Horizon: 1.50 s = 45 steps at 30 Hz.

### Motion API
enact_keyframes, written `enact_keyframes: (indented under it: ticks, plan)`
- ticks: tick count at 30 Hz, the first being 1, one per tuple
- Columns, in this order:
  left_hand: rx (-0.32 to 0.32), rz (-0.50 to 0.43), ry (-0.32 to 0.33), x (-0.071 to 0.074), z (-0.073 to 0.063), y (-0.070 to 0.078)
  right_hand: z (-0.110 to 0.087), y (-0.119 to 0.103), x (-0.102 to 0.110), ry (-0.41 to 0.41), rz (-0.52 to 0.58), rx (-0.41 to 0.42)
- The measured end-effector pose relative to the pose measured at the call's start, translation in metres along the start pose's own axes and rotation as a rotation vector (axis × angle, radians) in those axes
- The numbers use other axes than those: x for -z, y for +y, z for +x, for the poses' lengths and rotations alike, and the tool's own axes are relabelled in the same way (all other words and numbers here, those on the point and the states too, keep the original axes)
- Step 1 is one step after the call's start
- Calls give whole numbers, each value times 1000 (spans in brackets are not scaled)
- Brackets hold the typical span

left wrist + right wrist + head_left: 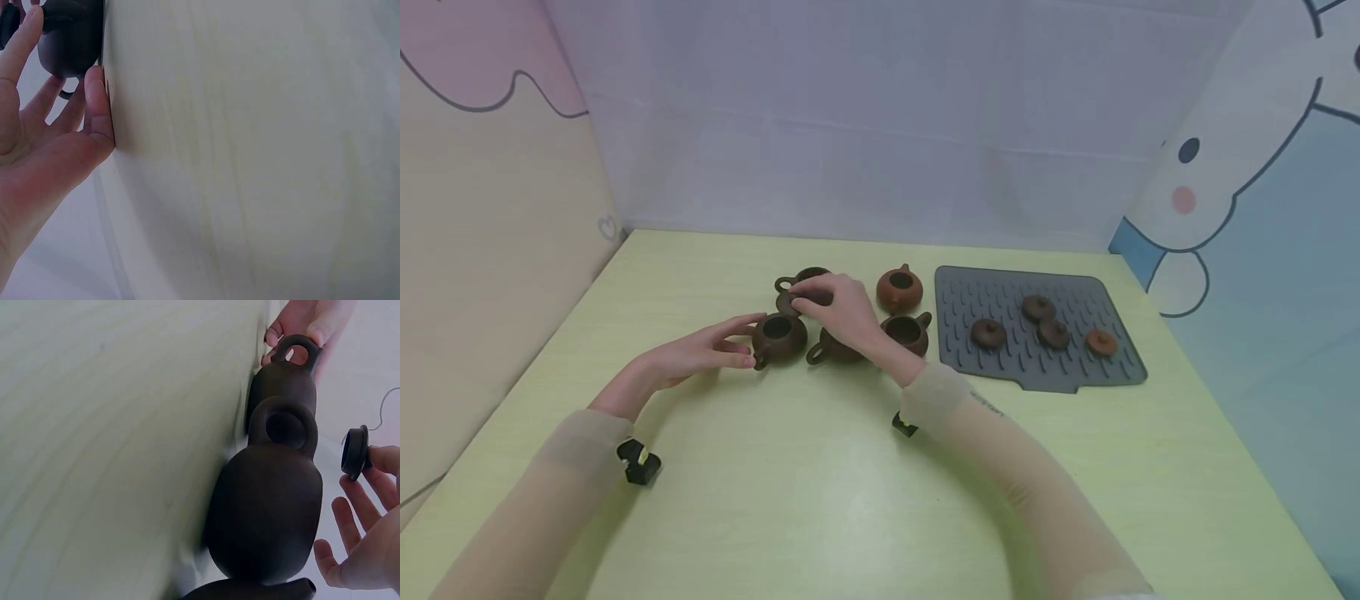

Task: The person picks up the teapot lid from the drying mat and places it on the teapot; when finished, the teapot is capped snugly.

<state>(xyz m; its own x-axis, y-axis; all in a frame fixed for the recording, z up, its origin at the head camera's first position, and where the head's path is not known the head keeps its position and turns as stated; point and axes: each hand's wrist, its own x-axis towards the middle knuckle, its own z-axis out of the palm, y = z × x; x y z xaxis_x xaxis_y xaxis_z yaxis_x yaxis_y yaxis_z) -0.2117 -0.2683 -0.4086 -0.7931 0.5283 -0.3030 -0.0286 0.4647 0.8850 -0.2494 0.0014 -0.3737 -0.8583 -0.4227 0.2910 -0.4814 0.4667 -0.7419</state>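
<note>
My left hand (696,354) holds a dark brown teapot (778,340) at its left side, with the thumb by the handle and fingers around the body. That teapot's round top opening is uncovered. My right hand (842,308) pinches a dark lid (355,453) by its knob, the other fingers spread. In the head view the lid is just beyond the held teapot, above the tabletop. Below the right hand stands another dark teapot (265,506), largely hidden by the hand in the head view. A further dark teapot (811,273) stands behind, partly covered by the right hand.
A reddish-brown teapot (899,289) stands at the back, and a dark teapot (907,333) sits beside the right wrist; both have uncovered openings. To the right, a grey ridged mat (1000,367) bears several lids, including a dark lid (988,333) and an orange-brown lid (1101,342).
</note>
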Motion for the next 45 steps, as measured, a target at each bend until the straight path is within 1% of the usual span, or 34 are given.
enact_keyframes:
  ticks: [5, 8, 14, 20, 25, 34, 41, 45]
  plan:
    - [2, 4, 1, 0, 1, -1, 0, -1, -6, -48, 6, -11]
    - [8, 7, 2, 0, 0, 0, 0, -2, -9, -62, -3, -22]
    - [19, 11, -2, 0, 0, 2, 3, -4, -15, -82, -63, -6]
    - [7, 9, -5, 0, 1, 0, 4, -5, -20, -110, -116, -16]
    - [-1, -6, -4, 0, 1, 0, 3, -7, -23, -122, -182, -13]
    - [7, -20, 1, 0, 1, -1, 4, -8, -25, -148, -296, -20]
    - [4, -8, -2, 0, 2, -2, 5, -7, -27, -147, -307, -12]
    - [12, -5, 1, 1, 0, -3, 5, -7, -27, -146, -315, -8]
